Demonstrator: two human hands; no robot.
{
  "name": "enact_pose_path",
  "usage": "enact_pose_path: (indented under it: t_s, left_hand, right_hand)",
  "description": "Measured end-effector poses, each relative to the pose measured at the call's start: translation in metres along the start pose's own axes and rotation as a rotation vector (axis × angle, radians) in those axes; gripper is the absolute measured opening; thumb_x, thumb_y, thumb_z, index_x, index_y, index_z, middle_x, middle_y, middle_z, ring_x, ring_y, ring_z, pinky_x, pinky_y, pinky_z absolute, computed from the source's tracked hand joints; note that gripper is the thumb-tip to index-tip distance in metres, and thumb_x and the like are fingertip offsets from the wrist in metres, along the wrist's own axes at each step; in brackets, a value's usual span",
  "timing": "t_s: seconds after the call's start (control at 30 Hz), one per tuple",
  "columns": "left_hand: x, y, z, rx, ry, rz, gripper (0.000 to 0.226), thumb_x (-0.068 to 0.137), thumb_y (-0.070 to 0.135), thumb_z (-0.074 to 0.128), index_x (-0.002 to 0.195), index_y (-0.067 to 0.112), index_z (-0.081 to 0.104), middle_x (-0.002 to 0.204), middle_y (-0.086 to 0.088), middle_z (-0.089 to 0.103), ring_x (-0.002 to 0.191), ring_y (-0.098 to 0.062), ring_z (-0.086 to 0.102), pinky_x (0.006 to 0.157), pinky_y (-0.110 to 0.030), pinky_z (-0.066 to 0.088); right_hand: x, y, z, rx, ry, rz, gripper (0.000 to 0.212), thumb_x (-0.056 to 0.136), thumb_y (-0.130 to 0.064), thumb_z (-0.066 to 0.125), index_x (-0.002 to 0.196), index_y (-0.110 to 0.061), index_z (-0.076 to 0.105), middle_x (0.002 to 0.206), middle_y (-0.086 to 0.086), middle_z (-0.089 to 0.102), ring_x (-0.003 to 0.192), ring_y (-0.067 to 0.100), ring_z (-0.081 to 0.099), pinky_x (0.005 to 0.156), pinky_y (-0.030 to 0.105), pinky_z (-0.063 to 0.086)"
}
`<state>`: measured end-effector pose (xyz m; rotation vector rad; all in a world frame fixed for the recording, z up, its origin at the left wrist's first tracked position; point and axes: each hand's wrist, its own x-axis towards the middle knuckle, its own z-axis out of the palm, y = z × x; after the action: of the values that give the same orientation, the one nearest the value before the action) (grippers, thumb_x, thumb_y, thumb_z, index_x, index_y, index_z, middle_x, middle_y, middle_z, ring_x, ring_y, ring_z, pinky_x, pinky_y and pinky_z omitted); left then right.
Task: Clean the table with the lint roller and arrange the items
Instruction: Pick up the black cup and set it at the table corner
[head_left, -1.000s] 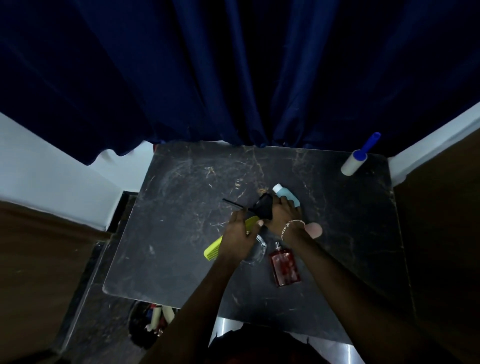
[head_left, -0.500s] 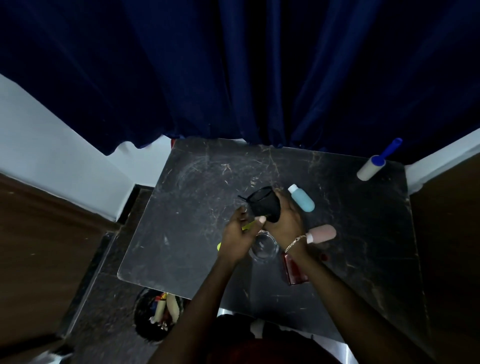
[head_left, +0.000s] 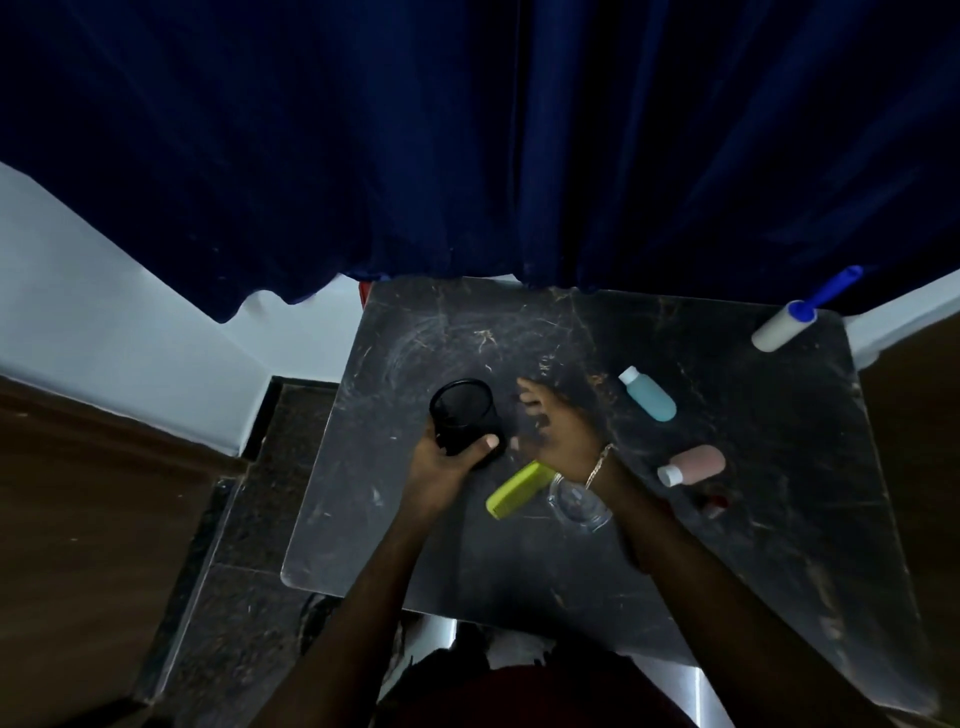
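Black cup (head_left: 464, 417) in left hand (head_left: 441, 462) grip; right hand (head_left: 558, 434) open, could knock glass (head_left: 579, 501) at six o'clock.

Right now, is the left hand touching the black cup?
Touching. The head view shows the left hand wrapped around the lower part of the black cup, thumb pressed on its side.

No legible text, label, brand, number or sign found. The blue bottle (head_left: 652, 396) at 2 o'clock on the worktop (head_left: 779, 467) and the pink bottle (head_left: 695, 463) at 3 o'clock show plain surfaces; the lint roller (head_left: 787, 325) bears no readable marking.
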<state>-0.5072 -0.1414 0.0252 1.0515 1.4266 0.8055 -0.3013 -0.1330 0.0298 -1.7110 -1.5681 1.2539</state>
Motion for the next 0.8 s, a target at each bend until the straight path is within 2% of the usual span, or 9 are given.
enact_pose_path:
  t_s: [0.07,0.13,0.2,0.27,0.43,0.53,0.7,0.8]
  left_hand:
    - [0.006,-0.010,-0.021,0.049,-0.019,-0.012,0.075,0.074,0.028,0.093,0.139,0.025,0.058,0.123,0.010,0.074,0.112,-0.002,0.070,0.093,-0.024,0.057]
    - [0.010,-0.017,-0.037,0.102,-0.056,-0.005,0.082,0.070,0.037,0.094,0.141,0.028,0.055,0.127,0.011,0.072,0.116,-0.003,0.068,0.100,-0.031,0.055]
    - [0.014,-0.022,-0.050,0.147,-0.059,-0.009,0.086,0.066,0.048,0.094,0.140,0.031,0.054,0.128,0.012,0.071,0.117,-0.004,0.067,0.102,-0.034,0.055]
    - [0.014,-0.023,-0.058,0.191,-0.066,0.001,0.090,0.064,0.054,0.091,0.142,0.034,0.050,0.131,0.013,0.067,0.119,-0.005,0.064,0.102,-0.034,0.053]
    - [0.014,-0.029,-0.068,0.229,-0.089,0.013,0.085,0.071,0.041,0.093,0.142,0.035,0.046,0.126,0.019,0.064,0.115,0.003,0.061,0.102,-0.030,0.051]
    - [0.013,-0.031,-0.074,0.242,-0.081,0.012,0.088,0.068,0.046,0.093,0.142,0.033,0.047,0.131,0.014,0.065,0.120,-0.004,0.062,0.104,-0.035,0.052]
    - [0.012,-0.030,-0.080,0.252,-0.098,0.018,0.087,0.070,0.040,0.093,0.143,0.029,0.047,0.134,0.010,0.066,0.123,-0.009,0.062,0.107,-0.039,0.052]
    - [0.011,-0.029,-0.083,0.276,-0.112,0.024,0.088,0.070,0.043,0.092,0.144,0.028,0.046,0.134,0.010,0.065,0.122,-0.010,0.062,0.105,-0.039,0.052]
  right_hand:
    - [0.020,0.013,-0.001,-0.075,0.045,0.070,0.062,0.077,-0.007,0.070,0.134,-0.022,0.050,0.120,0.003,0.059,0.105,0.021,0.060,0.091,0.037,0.053]
    - [0.034,0.024,-0.008,-0.322,0.122,0.139,0.040,0.079,-0.008,0.060,0.119,-0.012,0.062,0.110,0.014,0.068,0.102,0.032,0.064,0.092,0.038,0.051]
    - [0.040,0.034,-0.015,-0.548,0.138,0.204,0.035,0.081,-0.011,0.058,0.116,-0.009,0.064,0.114,0.017,0.068,0.109,0.036,0.062,0.096,0.037,0.046]
    - [0.044,0.041,-0.018,-0.676,0.125,0.284,0.034,0.084,-0.014,0.062,0.118,-0.011,0.064,0.124,0.017,0.063,0.117,0.035,0.057,0.100,0.040,0.044]
    - [0.056,0.054,-0.016,-0.716,0.087,0.384,0.030,0.084,-0.020,0.066,0.114,-0.016,0.064,0.134,0.015,0.054,0.124,0.037,0.052,0.104,0.047,0.044]
    - [0.062,0.054,-0.015,-0.777,0.082,0.378,0.025,0.086,-0.019,0.061,0.111,-0.022,0.065,0.136,0.012,0.053,0.128,0.036,0.048,0.106,0.047,0.041]
    - [0.071,0.057,-0.013,-0.837,0.030,0.412,0.030,0.091,-0.022,0.053,0.121,-0.022,0.058,0.145,0.015,0.044,0.139,0.038,0.033,0.113,0.053,0.029]
    - [0.073,0.060,-0.009,-0.767,0.074,0.369,0.030,0.089,-0.025,0.058,0.119,-0.020,0.060,0.138,0.016,0.052,0.134,0.040,0.039,0.112,0.053,0.030]
